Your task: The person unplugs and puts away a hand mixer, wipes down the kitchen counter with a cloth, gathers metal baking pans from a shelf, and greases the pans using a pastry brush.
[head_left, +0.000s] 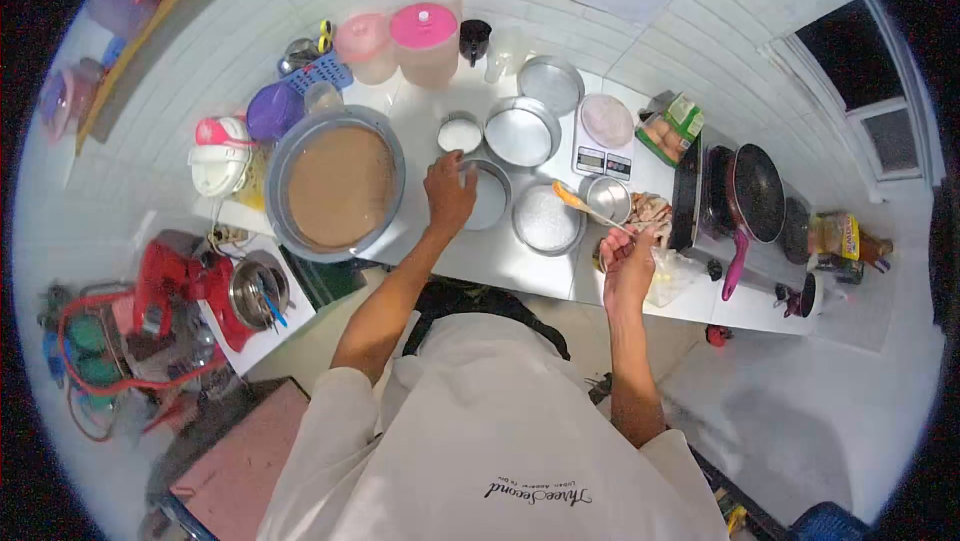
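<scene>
My left hand (449, 193) reaches over the left rim of a round metal cake pan (486, 203), fingers apart. Its fingertips come close to a small bowl of white powder (460, 135); whether they touch it I cannot tell. In my right hand (630, 266) is the thin handle of an orange-ended utensil (572, 197), held at the front edge of the table. That orange end lies over the space between a small metal bowl (608, 198) and a round pan with a white, powdery bottom (548, 221). Two more round pans (522, 133) (550, 86) stand behind.
A large grey tub of brown batter (270, 181) stands left. Behind the pans are pink-lidded containers (424, 41). A digital scale (604, 163) with a pink bag, an egg package (672, 131) and a frying pan on a stove (757, 191) stand right. A red mixer (175, 281) is left.
</scene>
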